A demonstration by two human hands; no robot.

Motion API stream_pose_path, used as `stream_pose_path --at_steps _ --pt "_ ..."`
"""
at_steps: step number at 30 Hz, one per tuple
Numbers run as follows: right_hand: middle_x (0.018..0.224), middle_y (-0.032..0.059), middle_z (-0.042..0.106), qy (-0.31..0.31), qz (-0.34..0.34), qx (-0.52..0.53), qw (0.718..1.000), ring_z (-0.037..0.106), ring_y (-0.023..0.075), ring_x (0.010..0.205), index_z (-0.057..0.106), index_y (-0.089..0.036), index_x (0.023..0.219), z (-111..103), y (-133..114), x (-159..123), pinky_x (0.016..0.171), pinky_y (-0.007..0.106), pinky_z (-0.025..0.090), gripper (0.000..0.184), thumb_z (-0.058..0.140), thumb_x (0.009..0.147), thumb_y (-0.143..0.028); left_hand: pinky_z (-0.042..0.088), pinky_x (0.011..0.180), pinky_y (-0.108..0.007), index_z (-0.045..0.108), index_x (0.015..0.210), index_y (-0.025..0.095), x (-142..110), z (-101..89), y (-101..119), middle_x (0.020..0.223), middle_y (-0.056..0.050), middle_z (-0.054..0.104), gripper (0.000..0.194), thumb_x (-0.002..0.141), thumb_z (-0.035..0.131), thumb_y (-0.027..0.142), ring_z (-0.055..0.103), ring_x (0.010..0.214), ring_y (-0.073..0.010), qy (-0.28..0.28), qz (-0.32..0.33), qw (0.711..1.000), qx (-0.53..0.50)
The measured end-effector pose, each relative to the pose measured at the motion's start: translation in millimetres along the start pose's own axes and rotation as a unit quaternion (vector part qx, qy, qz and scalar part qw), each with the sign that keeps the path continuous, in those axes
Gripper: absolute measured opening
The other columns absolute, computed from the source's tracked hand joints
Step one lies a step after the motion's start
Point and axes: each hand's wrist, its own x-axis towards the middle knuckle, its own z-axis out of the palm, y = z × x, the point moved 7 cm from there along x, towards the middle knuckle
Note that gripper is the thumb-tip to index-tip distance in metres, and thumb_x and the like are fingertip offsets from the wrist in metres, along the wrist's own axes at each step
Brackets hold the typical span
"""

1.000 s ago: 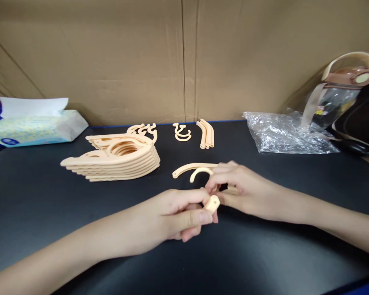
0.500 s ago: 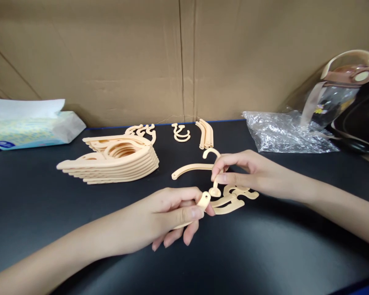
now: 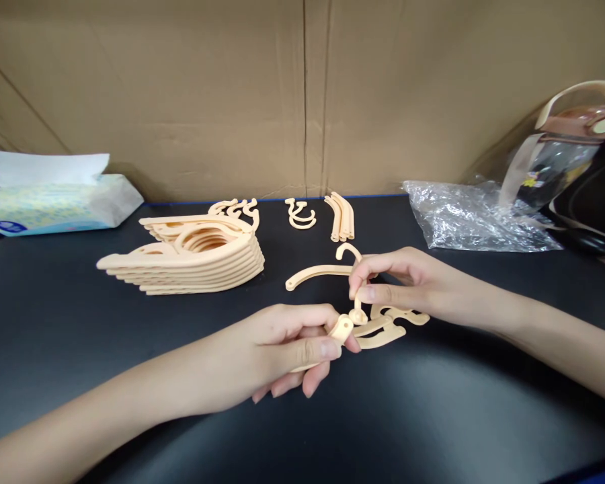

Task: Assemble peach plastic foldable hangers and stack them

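Between thumb and fingers, my left hand (image 3: 297,349) grips a cream plastic hanger arm (image 3: 341,329), its holed end sticking out; most of the piece is hidden in the palm. My right hand (image 3: 398,279) pinches a cream hanger hook (image 3: 349,251) by its stem, the curved end up and the rounded foot down. That foot is right beside the holed end; whether they touch I cannot tell. Under my right hand lie flat cream hanger parts (image 3: 383,336) on the black table. Just behind is a curved cream bar (image 3: 312,272), partly covered by my right fingers.
A stack of cream hanger pieces (image 3: 216,262) stands to the left, with several hooks (image 3: 234,207) behind it. Further along the back lie two hooks (image 3: 302,218) and several curved bars (image 3: 341,218). Tissues (image 3: 55,202), a clear plastic bag (image 3: 468,218) and a bottle (image 3: 559,168) flank them.
My right hand has lifted the hook clear of my left fingers, then brought its foot close to the arm's holed end. The flat parts beneath have come into view.
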Motion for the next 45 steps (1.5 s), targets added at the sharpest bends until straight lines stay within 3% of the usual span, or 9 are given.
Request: stream_pose_path --at_steps 13,17,24,36,45 --pt "0.081 -0.0004 0.063 -0.005 -0.008 -0.032 0.999 0.053 0.0132 0.072 0.067 -0.018 0.089 2.0 -2.2 2.8 0.067 0.027 0.041 0.034 0.059 0.094 -0.051 0.03 0.042 -0.014 0.062 0.111 0.021 1.5 1.7 1.0 0.072 0.005 0.054 0.026 0.103 0.048 0.041 0.038 0.051 -0.0066 -0.01 0.003 1.0 -0.004" --pt "0.08 -0.0004 0.062 0.017 -0.004 -0.067 0.998 0.053 0.0139 0.072 0.07 -0.02 0.089 -1.9 -2.7 1.3 0.065 0.027 0.041 0.033 0.059 0.093 -0.051 0.028 0.041 -0.016 0.063 0.107 0.018 3.1 0.9 4.8 0.069 0.005 0.053 0.025 0.103 0.048 0.038 0.036 0.05 -0.0059 -0.003 0.032 0.999 -0.007" --pt "0.079 0.0003 0.066 0.06 -0.031 -0.136 0.988 0.055 0.0147 0.075 0.07 -0.02 0.084 -8.2 -12.7 -2.6 0.069 0.028 0.042 0.029 0.06 0.094 -0.045 0.028 0.039 -0.015 0.062 0.105 0.017 4.6 1.7 -1.8 0.068 0.006 0.055 0.028 0.103 0.048 0.042 0.036 0.046 -0.0044 0.015 0.001 1.0 -0.004" --pt "0.078 0.0003 0.062 0.021 0.013 -0.028 0.999 0.052 0.0141 0.072 0.068 -0.018 0.087 -4.3 0.6 0.4 0.065 0.027 0.041 0.036 0.061 0.092 -0.053 0.038 0.041 -0.012 0.058 0.109 0.02 4.1 1.3 -4.2 0.069 0.006 0.053 0.026 0.102 0.05 0.044 0.039 0.047 -0.0048 0.011 0.008 1.0 -0.026" --pt "0.079 -0.002 0.06 -0.005 0.012 0.014 1.0 0.051 0.0122 0.072 0.068 -0.018 0.089 -1.5 2.6 0.3 0.065 0.025 0.04 0.028 0.065 0.092 -0.046 0.035 0.041 -0.011 0.057 0.11 0.021 3.7 1.3 -3.1 0.069 0.006 0.052 0.022 0.102 0.05 0.041 0.037 0.049 -0.0054 0.011 0.007 1.0 -0.024"
